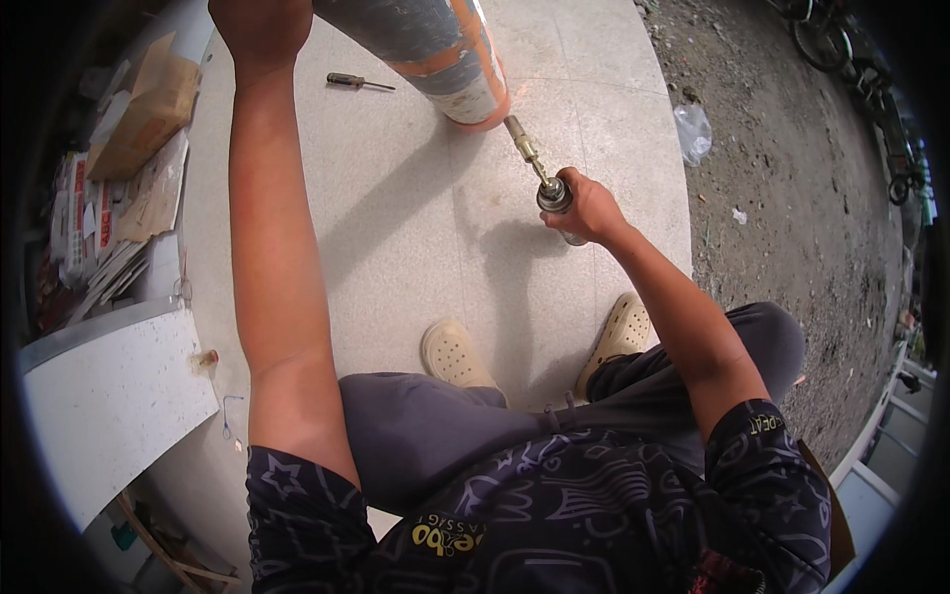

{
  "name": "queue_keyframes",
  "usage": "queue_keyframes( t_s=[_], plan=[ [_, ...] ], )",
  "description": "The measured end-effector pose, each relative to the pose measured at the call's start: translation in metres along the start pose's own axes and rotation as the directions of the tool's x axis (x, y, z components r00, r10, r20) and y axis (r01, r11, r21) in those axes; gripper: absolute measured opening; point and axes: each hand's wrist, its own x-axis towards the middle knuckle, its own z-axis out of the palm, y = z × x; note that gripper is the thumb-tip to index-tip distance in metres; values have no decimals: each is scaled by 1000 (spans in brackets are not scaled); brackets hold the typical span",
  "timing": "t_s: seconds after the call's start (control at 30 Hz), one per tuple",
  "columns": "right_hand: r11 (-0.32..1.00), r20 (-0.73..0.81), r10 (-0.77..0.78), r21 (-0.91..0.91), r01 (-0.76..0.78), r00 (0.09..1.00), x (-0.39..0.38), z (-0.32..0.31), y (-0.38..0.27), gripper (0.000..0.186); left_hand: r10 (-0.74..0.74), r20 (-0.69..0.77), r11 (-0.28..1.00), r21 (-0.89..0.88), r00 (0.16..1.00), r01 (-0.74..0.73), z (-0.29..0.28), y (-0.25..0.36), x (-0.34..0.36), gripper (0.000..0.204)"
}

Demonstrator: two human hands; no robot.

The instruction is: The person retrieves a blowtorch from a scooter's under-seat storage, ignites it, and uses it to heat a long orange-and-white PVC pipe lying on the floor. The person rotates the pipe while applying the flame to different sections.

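Note:
My right hand [588, 206] is wrapped round the canister of a gas torch [554, 195]. Its brass burner [522, 139] points up and left, with the tip close to the lower rim of a large pipe-like cylinder [435, 59]. Worn grey and orange paint covers this cylinder, which leans in from the top edge. A faint orange glow shows beside its rim. My left hand [262, 35] is at the top edge, left of the cylinder; its fingers are hidden, so any grip cannot be made out. A screwdriver [358, 81] with a dark handle lies on the pale floor [396, 287] between my left forearm and the cylinder.
Cardboard boxes [148, 104] and stacked flat boards [114, 272] stand at the left. A white panel [119, 381] sits below them. Beyond the floor's right edge lies gravelly dirt [772, 218] with a clear plastic bag [693, 134]; bicycles [823, 42] stand at the far right.

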Motion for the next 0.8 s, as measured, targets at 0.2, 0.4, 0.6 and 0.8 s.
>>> queue_keyframes(
  t_s=[0.2, 0.4, 0.6, 0.8],
  plan=[
    [997, 58, -48, -52, 52, 997, -16, 32, -34, 64, 82, 42, 996, 15, 996, -82, 2, 1, 8, 101],
    [999, 98, -7, -35, 11, 995, 0, 68, -80, 64, 57, 68, 998, 5, 996, -58, 5, 13, 1, 101],
    [998, 21, -64, 22, 63, 998, 22, 83, -121, 67, -9, -3, 998, 64, 1000, 9, 14, 21, 1, 100],
    [996, -37, 2, 84, 1, 999, 42, 88, -145, 69, 74, 75, 997, -9, 994, -74, 5, 15, 5, 96]
  ],
)
